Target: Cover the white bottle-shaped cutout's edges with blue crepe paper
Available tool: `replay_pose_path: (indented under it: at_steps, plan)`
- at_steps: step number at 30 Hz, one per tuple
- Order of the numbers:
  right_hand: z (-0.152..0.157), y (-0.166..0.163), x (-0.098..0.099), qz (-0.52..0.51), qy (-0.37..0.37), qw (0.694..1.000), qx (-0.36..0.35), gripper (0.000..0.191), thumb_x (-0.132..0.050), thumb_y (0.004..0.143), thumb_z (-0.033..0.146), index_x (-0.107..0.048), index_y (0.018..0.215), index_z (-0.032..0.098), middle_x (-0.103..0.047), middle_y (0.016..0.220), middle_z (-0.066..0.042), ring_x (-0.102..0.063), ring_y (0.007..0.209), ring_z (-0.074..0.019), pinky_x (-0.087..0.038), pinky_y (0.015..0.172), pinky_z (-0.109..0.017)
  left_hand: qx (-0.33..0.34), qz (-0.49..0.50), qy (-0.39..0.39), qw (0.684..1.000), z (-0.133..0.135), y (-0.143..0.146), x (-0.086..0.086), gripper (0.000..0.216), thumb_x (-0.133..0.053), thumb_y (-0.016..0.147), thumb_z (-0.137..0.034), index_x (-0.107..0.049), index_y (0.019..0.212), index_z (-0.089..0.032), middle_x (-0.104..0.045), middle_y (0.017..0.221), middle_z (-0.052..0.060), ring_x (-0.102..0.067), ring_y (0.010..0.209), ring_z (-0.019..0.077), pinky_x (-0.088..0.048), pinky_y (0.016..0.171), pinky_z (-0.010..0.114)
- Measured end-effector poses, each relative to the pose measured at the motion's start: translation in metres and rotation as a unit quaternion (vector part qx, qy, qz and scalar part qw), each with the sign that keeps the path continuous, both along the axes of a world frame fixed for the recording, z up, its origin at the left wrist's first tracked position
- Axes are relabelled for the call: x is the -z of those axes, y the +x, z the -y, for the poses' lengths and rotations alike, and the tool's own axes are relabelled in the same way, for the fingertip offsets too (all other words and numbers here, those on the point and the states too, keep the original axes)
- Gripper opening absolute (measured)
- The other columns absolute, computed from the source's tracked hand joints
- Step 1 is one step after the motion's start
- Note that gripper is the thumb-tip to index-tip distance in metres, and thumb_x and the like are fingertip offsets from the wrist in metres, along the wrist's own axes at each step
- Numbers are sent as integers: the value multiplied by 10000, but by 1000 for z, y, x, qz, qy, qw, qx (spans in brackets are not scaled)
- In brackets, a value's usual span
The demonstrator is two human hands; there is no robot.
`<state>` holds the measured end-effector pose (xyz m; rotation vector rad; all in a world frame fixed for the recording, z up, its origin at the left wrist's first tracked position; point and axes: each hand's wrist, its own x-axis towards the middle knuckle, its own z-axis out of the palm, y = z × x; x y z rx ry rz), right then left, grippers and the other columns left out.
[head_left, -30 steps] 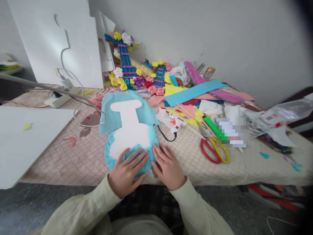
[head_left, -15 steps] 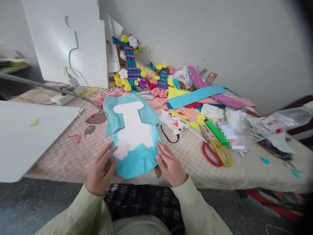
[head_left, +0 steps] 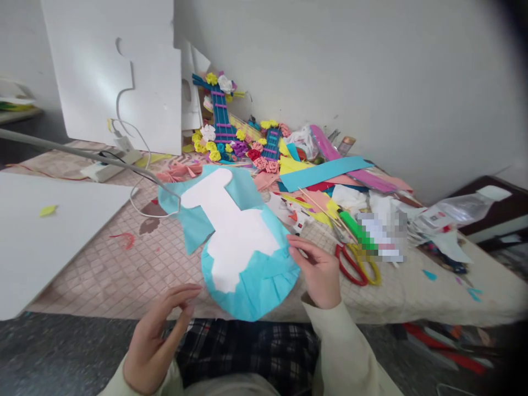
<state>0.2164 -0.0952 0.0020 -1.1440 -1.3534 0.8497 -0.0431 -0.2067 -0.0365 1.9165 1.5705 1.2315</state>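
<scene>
Guitar-shaped cutout point(head_left: 235, 228): plain white. Crepe paper point(head_left: 256, 286) round it: light turquoise blue. Tablecloth point(head_left: 124, 269): beige-pink, small diamond lattice. Scissors point(head_left: 358, 265): one handle red, other yellow. Trousers point(head_left: 247, 346): dark check, pale lines. Sleeve point(head_left: 342, 352): pale cream. Paper roses point(head_left: 214, 148): yellow, pink, purple, white. Paper strip point(head_left: 322, 171): sky blue.

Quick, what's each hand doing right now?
Left hand: open, holding nothing.
Right hand: closed on the edge of the blue paper shape.

scissors point(head_left: 357, 265) lie right of the paper-wrapped cutout point(head_left: 237, 242), flowers point(head_left: 231, 144) behind.
</scene>
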Motion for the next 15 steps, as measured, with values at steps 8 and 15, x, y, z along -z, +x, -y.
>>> replay_pose_path:
  at_steps: [8,15]
  plan:
    - [-7,48,-32,-18,-45,999,-22,106,-715,619,229,-700,725,224,-688,922,-40,-604,935,-205,-484,819,-337,-104,-60,52,991,0,-24,-37,243,-465,805,-239,-541,1028,-297,-564,1076,-11,-535,998,191,-426,917,329]
    - [-13,74,-28,-35,-146,988,-36,172,-761,537,292,-687,665,204,-686,922,-49,-607,912,-209,-476,799,-326,-90,-156,61,982,-18,-55,-42,363,-478,789,-274,-464,1149,-322,-512,1174,-6,-485,1087,209,-402,948,344]
